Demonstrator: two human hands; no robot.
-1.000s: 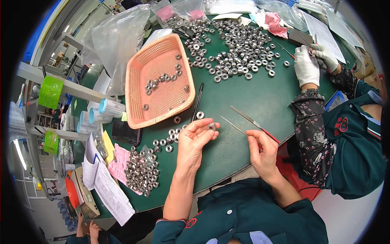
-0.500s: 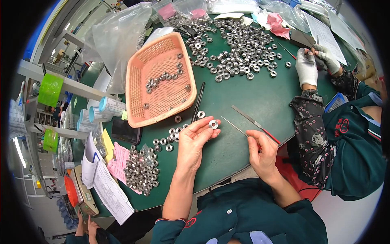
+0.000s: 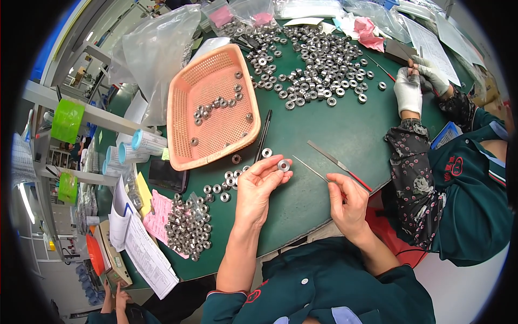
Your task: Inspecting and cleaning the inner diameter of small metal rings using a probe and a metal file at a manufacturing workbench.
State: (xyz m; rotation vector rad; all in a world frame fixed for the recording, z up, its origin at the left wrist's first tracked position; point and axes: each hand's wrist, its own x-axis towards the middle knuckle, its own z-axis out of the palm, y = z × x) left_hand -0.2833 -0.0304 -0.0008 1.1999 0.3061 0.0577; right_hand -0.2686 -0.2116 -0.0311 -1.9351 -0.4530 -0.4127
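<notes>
Between the thumb and fingers of my left hand (image 3: 259, 186) is a small metal ring (image 3: 283, 166), its hole turned up toward me. My right hand (image 3: 349, 205) pinches a thin needle file (image 3: 308, 168), whose tip points at the ring but stays apart from it. Just beyond the needle file lies a flat file (image 3: 329, 155) with a red handle. Loose metal rings (image 3: 231, 178) sit on the green table left of my left hand. Past them, a pink plastic basket (image 3: 178, 108) holds several more rings.
A large heap of rings (image 3: 318, 70) covers the far table; a smaller pile (image 3: 189, 227) lies at left by printed sheets (image 3: 145, 259). Black pens (image 3: 263, 135) rest beside the basket. At right, a co-worker's gloved hands (image 3: 408, 92) hold a small piece.
The ring in my left hand has tilted slightly; both my hands stay nearly in place. The co-worker's gloved hands have shifted a little.
</notes>
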